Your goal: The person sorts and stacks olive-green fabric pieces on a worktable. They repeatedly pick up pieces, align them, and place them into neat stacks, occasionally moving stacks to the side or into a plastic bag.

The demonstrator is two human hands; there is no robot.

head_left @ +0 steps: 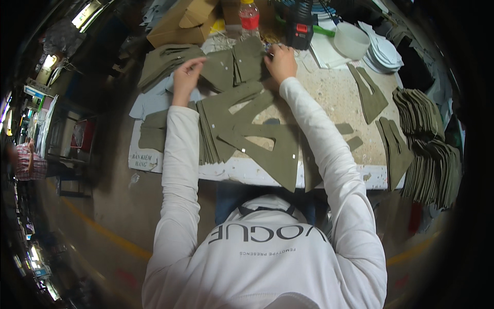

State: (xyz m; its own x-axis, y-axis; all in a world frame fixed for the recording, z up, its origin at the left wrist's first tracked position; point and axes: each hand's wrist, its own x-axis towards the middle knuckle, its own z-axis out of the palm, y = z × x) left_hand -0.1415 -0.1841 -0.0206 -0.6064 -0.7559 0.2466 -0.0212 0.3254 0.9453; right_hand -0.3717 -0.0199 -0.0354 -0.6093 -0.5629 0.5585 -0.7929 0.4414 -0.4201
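Note:
Flat olive-green fabric pieces lie in stacks and singly on the worktable point(329, 92). My left hand point(186, 80) hovers at the right edge of a folded olive stack point(163, 64), its slightly blurred fingers apart and pointing right, with nothing seen in them. At the far middle, my right hand point(282, 63) has its fingers bent around the right edge of an olive fabric piece point(249, 59) bearing small white marks. Below the hands, a fanned stack of olive pieces point(213, 121) sits beside a triangular olive piece with a cut-out point(272, 154), which overhangs the near edge.
Along the back are a cardboard box point(180, 31), a bottle with a red label point(249, 20), a black tool with a red part point(300, 28) and a white roll point(352, 41). Tall olive stacks point(431, 172) stand at the right. Two loose olive pieces point(368, 95) lie near them.

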